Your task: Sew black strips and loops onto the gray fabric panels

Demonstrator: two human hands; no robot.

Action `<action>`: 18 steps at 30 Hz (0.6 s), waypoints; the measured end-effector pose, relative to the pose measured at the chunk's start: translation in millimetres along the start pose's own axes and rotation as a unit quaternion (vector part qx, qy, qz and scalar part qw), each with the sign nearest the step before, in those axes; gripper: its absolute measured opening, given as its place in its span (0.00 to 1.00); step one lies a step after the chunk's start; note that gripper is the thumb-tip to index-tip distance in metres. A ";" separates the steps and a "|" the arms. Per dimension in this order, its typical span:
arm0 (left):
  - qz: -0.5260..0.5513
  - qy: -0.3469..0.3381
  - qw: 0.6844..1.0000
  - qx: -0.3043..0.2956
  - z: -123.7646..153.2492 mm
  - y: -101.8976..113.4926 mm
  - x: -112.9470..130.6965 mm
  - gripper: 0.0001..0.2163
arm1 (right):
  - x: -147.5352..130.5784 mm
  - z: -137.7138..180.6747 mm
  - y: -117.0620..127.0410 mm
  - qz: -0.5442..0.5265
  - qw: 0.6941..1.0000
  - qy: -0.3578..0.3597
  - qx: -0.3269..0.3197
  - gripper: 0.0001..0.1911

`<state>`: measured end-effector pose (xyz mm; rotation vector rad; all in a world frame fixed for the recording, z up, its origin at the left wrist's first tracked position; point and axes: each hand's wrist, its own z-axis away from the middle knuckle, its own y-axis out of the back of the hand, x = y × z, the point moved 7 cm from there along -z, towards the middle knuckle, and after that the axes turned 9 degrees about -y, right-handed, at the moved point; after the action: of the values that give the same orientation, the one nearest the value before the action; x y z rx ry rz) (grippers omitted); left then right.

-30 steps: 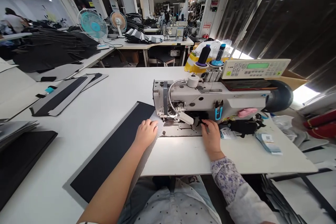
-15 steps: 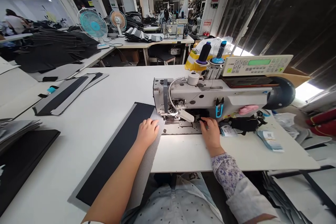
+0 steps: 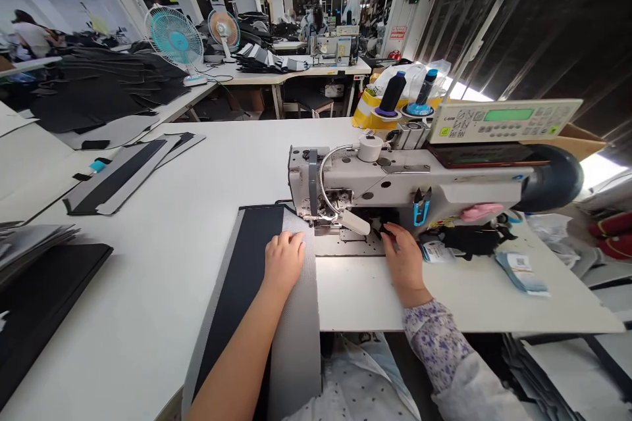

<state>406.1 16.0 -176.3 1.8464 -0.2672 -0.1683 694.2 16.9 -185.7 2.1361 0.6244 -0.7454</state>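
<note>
A black panel with grey mesh edges [image 3: 251, 256] lies on the table, its far corner at the needle end of the sewing machine [image 3: 395, 174]. My left hand [image 3: 284, 260] rests on its grey strip, palm down, fingers laid on the cloth. To the right of the needle, my right hand [image 3: 405, 262] pinches a small piece of black material [image 3: 381, 227] under the machine arm. How far that piece runs beneath the arm is hidden. Blue thread snips [image 3: 421, 207] hang on the machine body above my right hand.
Labels [image 3: 522, 273] and black scraps [image 3: 476, 240] lie right of the machine. Thread cones [image 3: 392, 93] and a control panel [image 3: 508, 118] stand behind it. Grey-black pieces [image 3: 123, 174] and a dark stack [image 3: 49, 289] are on the left. A fan [image 3: 174, 39] stands farther back.
The panel has swung from a slant to lie more nearly straight toward me, its far edge shifting left. My left hand stays on it; my right hand still pinches the black material.
</note>
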 end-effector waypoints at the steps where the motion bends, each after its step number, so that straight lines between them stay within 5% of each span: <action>1: -0.002 0.000 1.000 0.001 -2.9 -1.1 -1.4 0.15 | -1.1 -0.2 0.6 -0.001 1.000 0.000 0.002 0.12; 18: 0.003 -0.014 1.000 -0.019 -65.2 -20.5 -23.4 0.13 | -12.0 -4.2 0.4 -0.031 0.998 -0.046 -0.001 0.11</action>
<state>401.9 88.1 -177.6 1.8054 -0.2883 -0.1943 687.2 17.9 -175.1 2.0767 0.6436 -0.8713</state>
